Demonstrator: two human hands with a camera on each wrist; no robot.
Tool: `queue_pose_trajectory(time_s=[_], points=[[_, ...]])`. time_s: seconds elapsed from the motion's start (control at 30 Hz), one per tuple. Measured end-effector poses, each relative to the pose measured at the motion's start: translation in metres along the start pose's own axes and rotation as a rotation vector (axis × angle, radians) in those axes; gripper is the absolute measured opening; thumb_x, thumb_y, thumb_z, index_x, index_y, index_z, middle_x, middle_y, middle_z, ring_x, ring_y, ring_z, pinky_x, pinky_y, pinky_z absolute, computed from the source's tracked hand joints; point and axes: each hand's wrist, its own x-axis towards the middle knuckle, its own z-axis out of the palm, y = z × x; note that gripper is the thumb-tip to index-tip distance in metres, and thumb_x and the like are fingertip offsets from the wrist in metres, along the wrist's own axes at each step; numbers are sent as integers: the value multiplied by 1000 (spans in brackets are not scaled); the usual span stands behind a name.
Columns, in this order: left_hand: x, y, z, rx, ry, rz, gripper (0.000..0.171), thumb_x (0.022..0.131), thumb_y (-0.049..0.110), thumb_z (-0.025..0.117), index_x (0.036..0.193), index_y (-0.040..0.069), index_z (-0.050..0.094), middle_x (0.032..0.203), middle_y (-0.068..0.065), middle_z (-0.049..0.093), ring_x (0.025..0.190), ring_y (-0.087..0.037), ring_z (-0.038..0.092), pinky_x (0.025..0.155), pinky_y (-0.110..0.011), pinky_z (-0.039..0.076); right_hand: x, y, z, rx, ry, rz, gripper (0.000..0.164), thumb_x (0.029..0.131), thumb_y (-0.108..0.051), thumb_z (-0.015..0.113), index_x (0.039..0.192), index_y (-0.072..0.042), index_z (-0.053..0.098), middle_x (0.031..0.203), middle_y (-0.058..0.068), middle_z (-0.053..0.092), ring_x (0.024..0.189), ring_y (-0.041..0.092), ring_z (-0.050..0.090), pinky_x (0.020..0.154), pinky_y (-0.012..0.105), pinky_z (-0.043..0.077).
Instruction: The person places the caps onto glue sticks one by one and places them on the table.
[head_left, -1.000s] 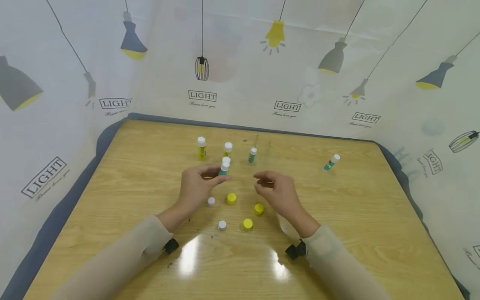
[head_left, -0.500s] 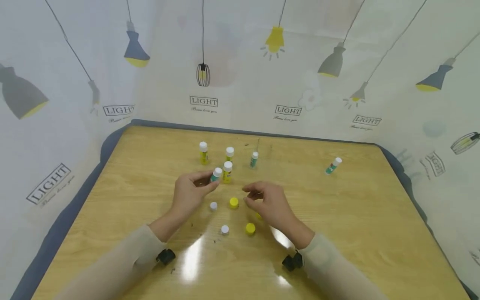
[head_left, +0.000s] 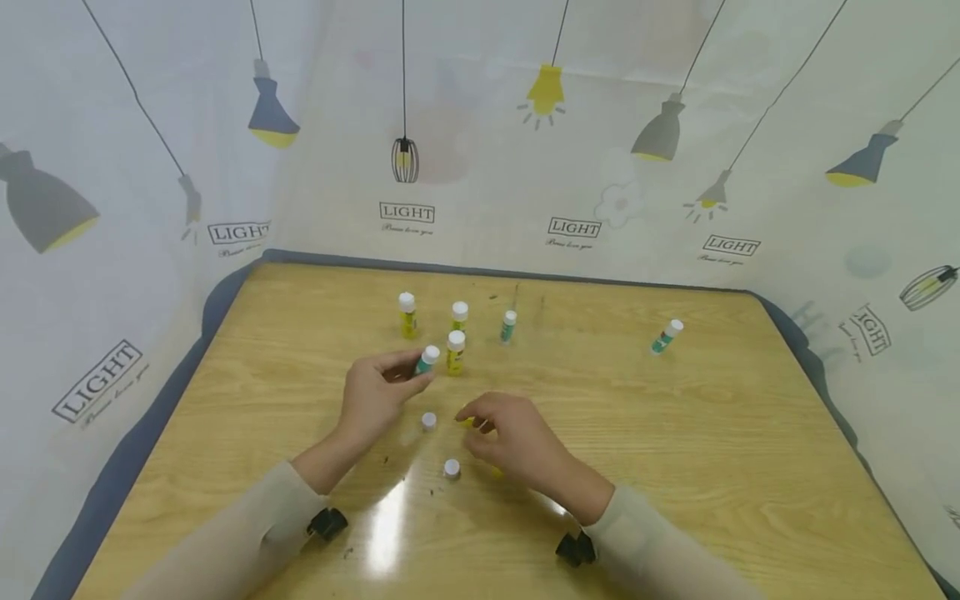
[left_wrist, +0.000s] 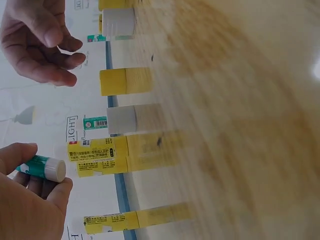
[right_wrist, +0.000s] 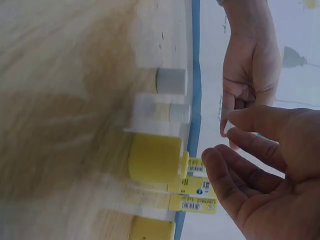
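My left hand (head_left: 371,396) holds a small green glue stick (head_left: 429,360) with a white end, tilted, between thumb and fingers above the table; in the left wrist view the white end of the glue stick (left_wrist: 42,168) faces the camera. The right hand (head_left: 517,433) hovers with bent fingers just over a yellow cap (head_left: 467,419), partly hidden by them. In the right wrist view that yellow cap (right_wrist: 156,157) stands apart from the fingers, which hold nothing. Two white caps, one nearer the left hand (head_left: 429,422) and another white cap (head_left: 452,469), lie left of the right hand.
Behind the hands stand several yellow glue sticks with white ends, the closest yellow glue stick (head_left: 455,354) beside the held one. One green glue stick (head_left: 508,327) stands right of them, another green glue stick (head_left: 666,337) farther right. A printed curtain (head_left: 495,200) hangs behind the table.
The left hand has drawn the green glue stick left, away from the yellow glue stick. The right hand has come left and nearer, over the yellow cap.
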Motion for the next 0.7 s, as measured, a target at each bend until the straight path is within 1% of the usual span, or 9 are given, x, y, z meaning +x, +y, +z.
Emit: queue_pose_trajectory(time_s=[0.1, 0.2, 0.3, 0.4, 0.53, 0.7], points=[[0, -1, -1, 4, 9, 4, 35, 85, 9, 82, 119, 5, 73, 119, -13, 73, 107, -26, 70, 87, -23, 59, -1, -4, 6, -85, -48, -70, 22, 91, -7, 75, 112, -8, 74, 112, 3, 72, 93, 20, 71, 80, 28, 60], [-1, -2, -1, 23, 14, 14, 34, 85, 8, 83, 118, 6, 74, 117, -11, 74, 105, -24, 71, 85, -22, 60, -2, -8, 11, -176, -91, -154, 21, 90, -12, 77, 111, -9, 75, 112, 3, 71, 98, 17, 69, 84, 27, 59], [-1, -3, -2, 40, 17, 30, 32, 84, 9, 83, 115, 6, 75, 113, -9, 75, 101, -23, 72, 83, -22, 60, -3, -11, 15, -247, -135, -216, 23, 91, -16, 78, 113, -10, 75, 114, 2, 71, 103, 15, 68, 90, 28, 58], [-2, -3, -2, 42, 24, 35, 30, 83, 11, 85, 111, 7, 75, 108, -7, 77, 97, -21, 73, 82, -23, 61, -4, -14, 18, -286, -188, -231, 23, 91, -15, 77, 114, -11, 76, 116, 2, 69, 103, 13, 67, 91, 24, 57], [-2, -3, -4, 52, 27, 27, 30, 80, 14, 87, 107, 9, 75, 103, -5, 78, 93, -19, 74, 80, -24, 61, -4, -15, 21, -303, -233, -214, 23, 90, -14, 78, 113, -13, 77, 116, 0, 69, 102, 10, 66, 88, 19, 55], [-3, -2, -6, 66, 25, 17, 32, 79, 18, 89, 107, 11, 74, 102, -4, 78, 92, -21, 74, 79, -25, 61, -4, -13, 26, -286, -237, -210, 19, 91, -11, 76, 109, -13, 78, 107, -2, 69, 96, 6, 65, 82, 15, 54]])
